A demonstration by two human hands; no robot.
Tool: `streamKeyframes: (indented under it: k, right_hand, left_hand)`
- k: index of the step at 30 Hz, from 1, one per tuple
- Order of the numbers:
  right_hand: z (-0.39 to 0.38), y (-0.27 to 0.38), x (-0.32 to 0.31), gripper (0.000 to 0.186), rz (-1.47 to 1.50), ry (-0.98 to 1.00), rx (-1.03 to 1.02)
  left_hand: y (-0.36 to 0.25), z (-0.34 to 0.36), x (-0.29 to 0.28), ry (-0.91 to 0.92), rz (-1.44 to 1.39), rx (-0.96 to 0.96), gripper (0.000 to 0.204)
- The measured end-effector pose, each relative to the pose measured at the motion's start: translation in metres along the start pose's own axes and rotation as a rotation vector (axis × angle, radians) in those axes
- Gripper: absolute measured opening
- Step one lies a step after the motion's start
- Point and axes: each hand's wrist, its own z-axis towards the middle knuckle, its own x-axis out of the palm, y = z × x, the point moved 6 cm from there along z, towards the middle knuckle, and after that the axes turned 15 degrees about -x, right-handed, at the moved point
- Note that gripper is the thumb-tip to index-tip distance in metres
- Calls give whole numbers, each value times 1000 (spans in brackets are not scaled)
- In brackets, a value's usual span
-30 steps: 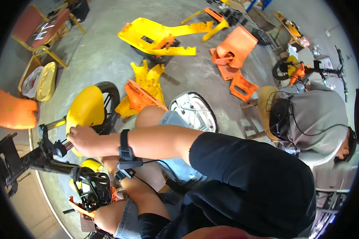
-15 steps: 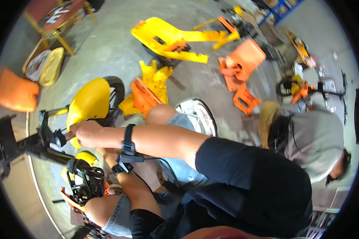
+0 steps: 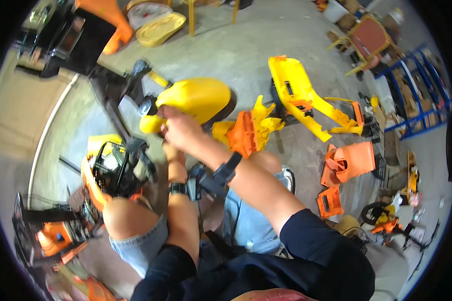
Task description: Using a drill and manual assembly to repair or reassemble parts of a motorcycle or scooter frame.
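A partly stripped scooter front end stands before me on the left, with a yellow mudguard (image 3: 198, 98) over its dark wheel and a black frame (image 3: 108, 93) running up to the far left. My right hand (image 3: 182, 131) is closed at the mudguard's rear edge, its fingers bent; what they grip is too small and blurred to make out. Just below it, partly covered by it, my left hand (image 3: 173, 153) reaches up to the same spot, its fingers hidden. Near my left knee sits a black cage-like frame part (image 3: 110, 168) beside yellow and orange panels.
Orange and yellow panels (image 3: 248, 131) lie just beyond the wheel. A long yellow body shell (image 3: 294, 83) and orange covers (image 3: 354, 160) are spread on the floor to the right. A blue shelf (image 3: 422, 95) and a chair (image 3: 369, 37) stand farther off. Another person (image 3: 381, 256) is close on my right.
My view has swung left, so the scooter and floor parts appear farther right. Both hands remain together by the mudguard's rear edge.
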Motion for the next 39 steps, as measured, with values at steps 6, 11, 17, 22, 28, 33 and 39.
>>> streamKeyframes:
  k: [6, 11, 17, 22, 28, 33, 39]
  right_hand:
    - [2, -12, -14, 33, -56, -37, -24]
    - [12, -27, -9, 27, 146, 147, 75]
    - [8, -38, -13, 33, 470, 289, 243]
    - [15, -34, -9, 34, 412, 216, 198]
    - [15, -28, -5, 36, 387, 214, 192]
    - [15, -24, -8, 39, 329, 203, 177]
    - [10, -30, -10, 39, 309, 171, 159]
  left_hand:
    - [-15, -10, 28, 115, -334, -195, 45]
    - [6, 12, 31, 258, -541, -386, 34]
    - [4, -1, 28, 530, -775, -395, 23]
    - [6, 2, 35, 537, -811, -364, 27]
    - [2, 2, 29, 323, -593, -313, 33]
    - [-36, -21, 5, -189, -8, 20, 23]
    - [-44, -19, 7, -139, 208, 51, 23]
